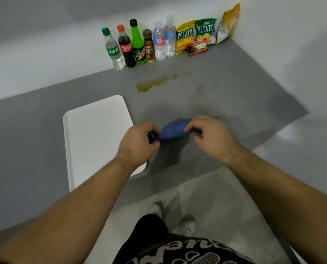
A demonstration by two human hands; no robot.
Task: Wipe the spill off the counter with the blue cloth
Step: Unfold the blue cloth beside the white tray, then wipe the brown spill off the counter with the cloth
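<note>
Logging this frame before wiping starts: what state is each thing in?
blue cloth: bunched, held between both hands.
left hand: grips cloth's left end.
right hand: pinches its right end.
spill: brown, unwiped, on the counter.
white tray: flat on counter.
bottles: upright, capped, by the wall.
snack bags: leaning on the wall.

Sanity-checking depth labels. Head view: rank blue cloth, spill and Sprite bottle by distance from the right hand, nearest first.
1. blue cloth: its right end is pinched by the right hand.
2. spill: mid-counter, beyond the hand and slightly left.
3. Sprite bottle: far back, leftmost bottle.
</note>
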